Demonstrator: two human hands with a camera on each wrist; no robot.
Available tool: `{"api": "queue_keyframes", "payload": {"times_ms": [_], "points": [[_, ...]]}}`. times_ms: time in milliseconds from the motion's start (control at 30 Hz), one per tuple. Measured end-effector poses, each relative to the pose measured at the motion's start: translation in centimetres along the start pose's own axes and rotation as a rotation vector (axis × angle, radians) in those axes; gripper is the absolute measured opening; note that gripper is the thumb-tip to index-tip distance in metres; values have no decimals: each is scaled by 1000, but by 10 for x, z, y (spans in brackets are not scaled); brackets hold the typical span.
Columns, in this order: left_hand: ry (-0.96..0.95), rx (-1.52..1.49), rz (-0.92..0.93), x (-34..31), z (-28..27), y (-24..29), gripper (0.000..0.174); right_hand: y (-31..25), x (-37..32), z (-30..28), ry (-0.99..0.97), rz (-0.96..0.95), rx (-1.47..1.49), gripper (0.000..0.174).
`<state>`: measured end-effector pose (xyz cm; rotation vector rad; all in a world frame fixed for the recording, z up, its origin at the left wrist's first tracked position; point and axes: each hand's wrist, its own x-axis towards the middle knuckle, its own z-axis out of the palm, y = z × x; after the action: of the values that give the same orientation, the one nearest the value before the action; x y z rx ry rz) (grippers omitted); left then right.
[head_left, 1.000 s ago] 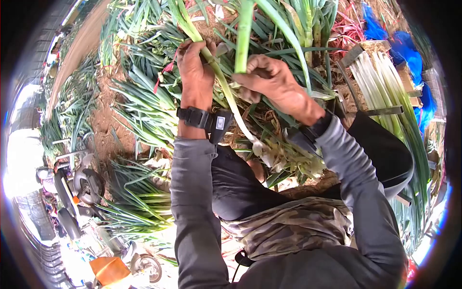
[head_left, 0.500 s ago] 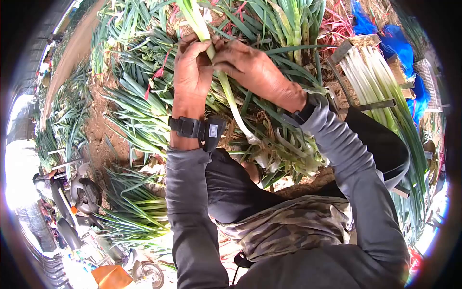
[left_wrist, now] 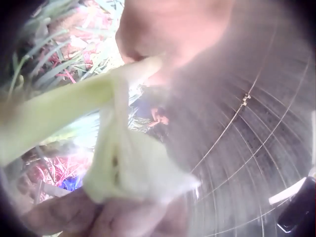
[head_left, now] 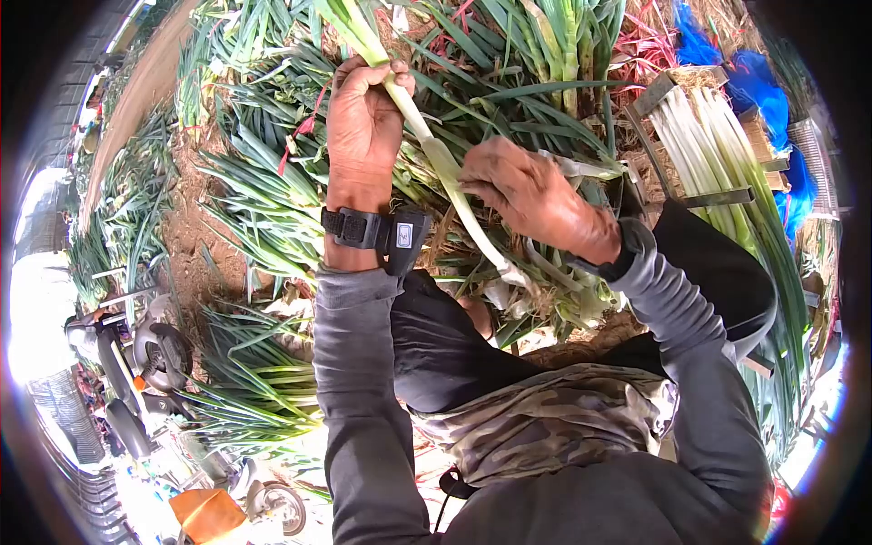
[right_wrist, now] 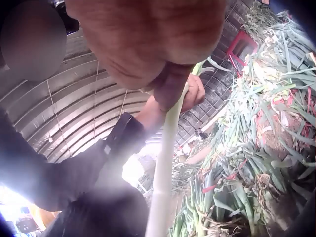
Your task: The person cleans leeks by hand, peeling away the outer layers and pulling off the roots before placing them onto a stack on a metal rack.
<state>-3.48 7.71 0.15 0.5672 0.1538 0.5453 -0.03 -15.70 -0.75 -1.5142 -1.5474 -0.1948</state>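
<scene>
My left hand grips a leek by its upper stalk, fingers curled round it. The leek slants across in front of me, green end up and away, its root end low near my knees. A loosened outer layer hangs partway down the stalk. My right hand is beside it with curled fingers, pinching that layer. In the left wrist view the pale peeled flap folds off the stalk above the right fingers. In the right wrist view the white stalk runs below the hand.
Bundles of leeks lie on the ground to the left and ahead. Peeled white leeks rest in a metal rack on the right, near blue netting and pink strings. Peelings heap between my legs. A motorbike stands far left.
My right hand went up to the stalk beside the left hand, then came down toward me, drawing the outer layer down the leek. The left hand stays on the stalk.
</scene>
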Motion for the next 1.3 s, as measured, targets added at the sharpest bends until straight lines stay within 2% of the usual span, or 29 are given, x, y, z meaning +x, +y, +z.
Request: {"api": "queue_keyframes", "payload": {"times_ms": [133, 233, 267, 433, 533, 567, 667, 700, 733, 867, 900, 1000, 1033, 1067, 1133, 1233, 1300], "points": [[43, 10, -8, 4, -2, -2, 25, 1, 2, -4, 47, 70, 38, 20], [43, 3, 1, 4, -7, 8, 22, -12, -2, -1, -133, -126, -33, 23], [-24, -84, -55, 7, -8, 16, 19, -17, -3, 0, -172, -177, -28, 24], [48, 7, 21, 11, -21, 25, 8, -19, -30, -12, -287, -54, 38, 30], [63, 64, 87, 12, -21, 24, 10, -23, -45, -15, -318, -69, 76, 30], [-11, 28, 75, 13, -21, 29, 11, -27, -50, -21, -404, 23, 68, 33], [67, 69, 57, 16, -19, 33, 14, -23, -41, -7, -113, 205, 29, 41], [71, 86, 70, 17, -20, 28, 15, -23, -22, -7, -11, 289, 10, 51], [74, 102, 86, 16, -20, 22, 16, -17, -14, -2, -38, 400, 18, 55], [185, 126, 224, 15, -12, 4, 25, -1, 7, 42, -94, 561, 173, 42], [128, 131, 197, 16, -13, 7, 33, 2, 8, 48, -109, 607, 204, 38], [166, 198, 284, 11, -7, 5, 35, 5, 7, 59, 10, 555, 313, 25], [130, 179, 279, 10, -7, 8, 40, 10, 4, 63, 23, 506, 247, 25], [128, 182, 284, 11, -10, 10, 40, 12, 4, 60, -28, 503, 187, 23], [121, 186, 289, 13, -13, 14, 42, 12, 0, 48, -61, 332, 0, 18], [162, 139, 299, 12, -9, 18, 42, 8, -21, 34, -291, 331, -25, 18], [168, 131, 313, 15, -13, 21, 42, 17, -70, 49, -228, 189, -97, 24]]}}
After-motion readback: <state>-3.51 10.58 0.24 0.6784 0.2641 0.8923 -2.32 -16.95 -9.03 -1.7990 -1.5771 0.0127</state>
